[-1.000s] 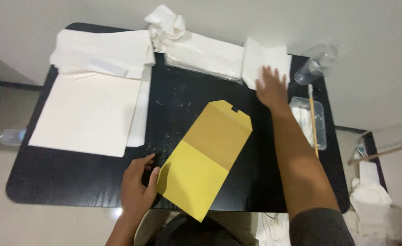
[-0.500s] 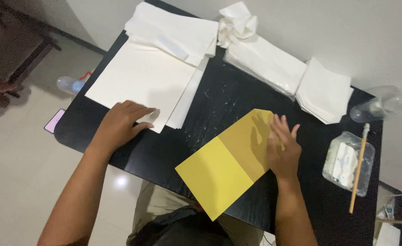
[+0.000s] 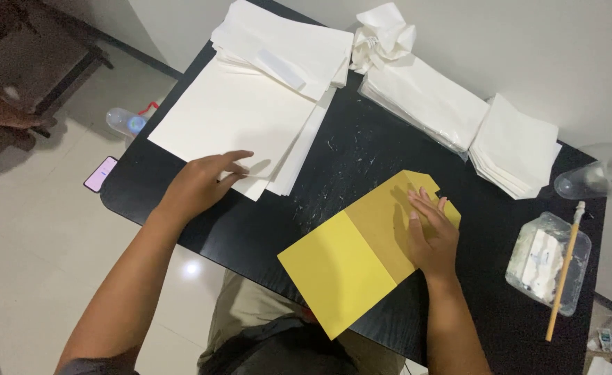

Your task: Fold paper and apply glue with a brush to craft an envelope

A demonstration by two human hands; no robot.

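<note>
Open black table [image 3: 361, 149] surface runs as a diagonal lane between the large white sheets [image 3: 240, 118] and the yellow envelope [image 3: 361, 250]; a hand could pass there unobstructed. The left hand [image 3: 202, 182] lies flat on the sheets' near corner, closing that edge. The right hand [image 3: 431, 232] presses on the envelope. Folded white stacks [image 3: 458, 118] and crumpled paper [image 3: 382, 35] block the far edge. On the right, a clear container [image 3: 549, 260] with a wooden stick [image 3: 564, 271] across it, and a plastic cup [image 3: 597, 177], narrow the margin.

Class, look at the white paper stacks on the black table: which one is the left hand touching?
The left hand rests on the big flat stack of sheets at the table's left; the other white stacks lie farther back, untouched.
</note>
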